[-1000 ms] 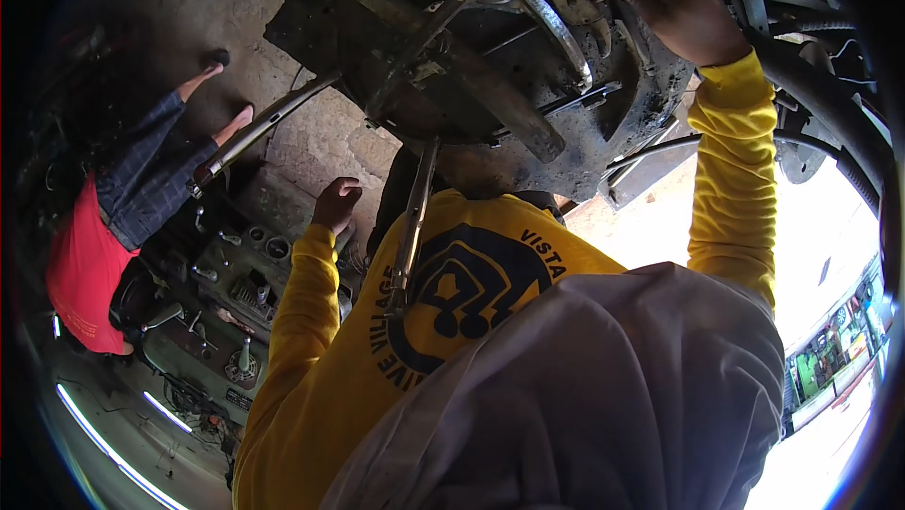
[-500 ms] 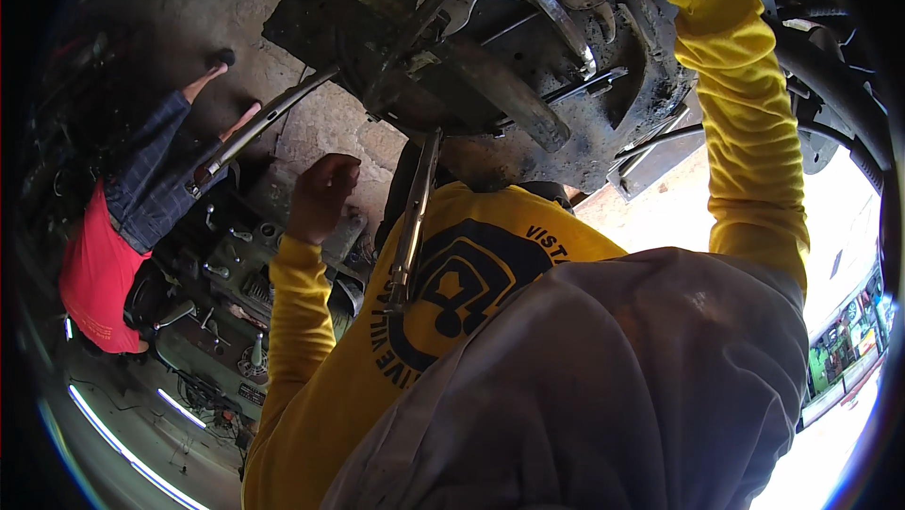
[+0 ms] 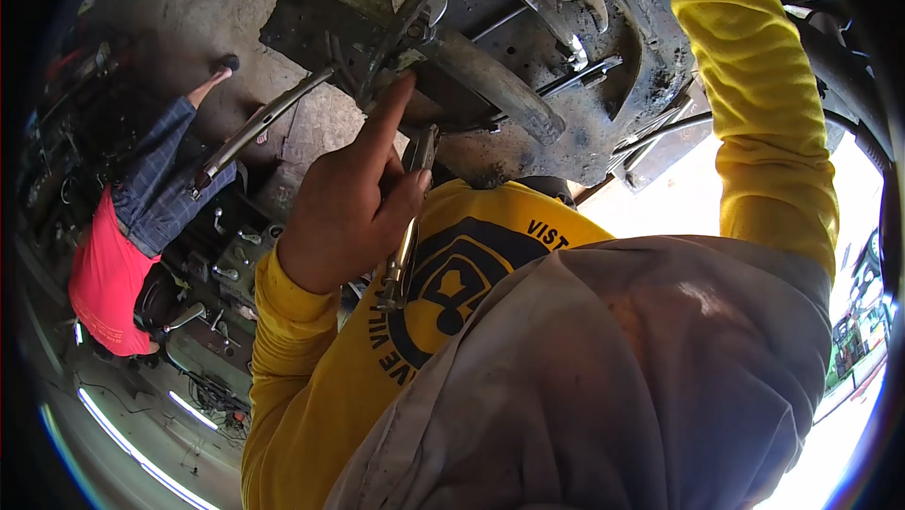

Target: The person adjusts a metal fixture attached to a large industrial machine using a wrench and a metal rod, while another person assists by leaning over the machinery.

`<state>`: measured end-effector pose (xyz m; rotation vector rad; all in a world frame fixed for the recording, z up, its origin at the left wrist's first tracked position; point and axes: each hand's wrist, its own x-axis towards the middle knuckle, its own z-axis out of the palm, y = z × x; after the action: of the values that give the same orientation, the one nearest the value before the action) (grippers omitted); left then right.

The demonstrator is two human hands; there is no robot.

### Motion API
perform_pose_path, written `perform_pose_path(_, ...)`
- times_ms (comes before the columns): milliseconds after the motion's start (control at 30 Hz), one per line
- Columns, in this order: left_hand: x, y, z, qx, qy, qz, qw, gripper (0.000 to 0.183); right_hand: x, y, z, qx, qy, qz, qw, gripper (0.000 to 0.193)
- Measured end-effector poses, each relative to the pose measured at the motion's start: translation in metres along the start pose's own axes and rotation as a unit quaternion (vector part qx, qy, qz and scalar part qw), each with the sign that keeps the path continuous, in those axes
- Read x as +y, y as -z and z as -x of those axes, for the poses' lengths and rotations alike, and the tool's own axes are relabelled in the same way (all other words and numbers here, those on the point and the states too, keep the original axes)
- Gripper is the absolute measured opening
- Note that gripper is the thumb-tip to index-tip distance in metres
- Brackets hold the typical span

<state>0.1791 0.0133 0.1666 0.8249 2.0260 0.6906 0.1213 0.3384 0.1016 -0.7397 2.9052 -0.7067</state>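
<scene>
My left hand [image 3: 344, 204] is over the near left edge of a dark, greasy metal plate [image 3: 566, 166]. Its index finger stretches toward the tools on the plate, with the thumb spread apart from it. The thumb overlaps a long metal handle [image 3: 401, 255] with a screw-like end; whether it touches I cannot tell. A second similar handle [image 3: 264, 123] sticks out left of the plate. Curved metal jaws [image 3: 533, 1], like those of locking clamps, and a round bar [image 3: 504, 90] lie on the plate. My right hand is beyond the upper edge; only its yellow sleeve [image 3: 754, 67] shows.
Dark hoses and cables [image 3: 830, 67] run along the far right. On the left, a person in a red shirt [image 3: 108, 270] is near a green machine [image 3: 212, 350] with levers. Concrete floor [image 3: 212, 1] lies beyond the plate. Daylight glares at right.
My left hand has risen and moved right, from beside the plate to the near handle, its index finger now stretched out. My right hand has gone out of view at the top.
</scene>
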Motion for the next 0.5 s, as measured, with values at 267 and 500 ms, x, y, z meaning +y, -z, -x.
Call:
perform_pose_path(267, 0.002, 0.018, -0.006, 0.017, -0.036, -0.05, 0.998, 0.057, 0.006, -0.006, 0.01, -0.023, 0.008, -0.024, 0.999, 0.032)
perform_pose_path(500, 0.014, 0.012, -0.02, 0.063, -0.106, -0.226, 0.966, 0.061, -0.005, -0.007, 0.026, 0.054, 0.054, -0.04, 0.996, 0.024)
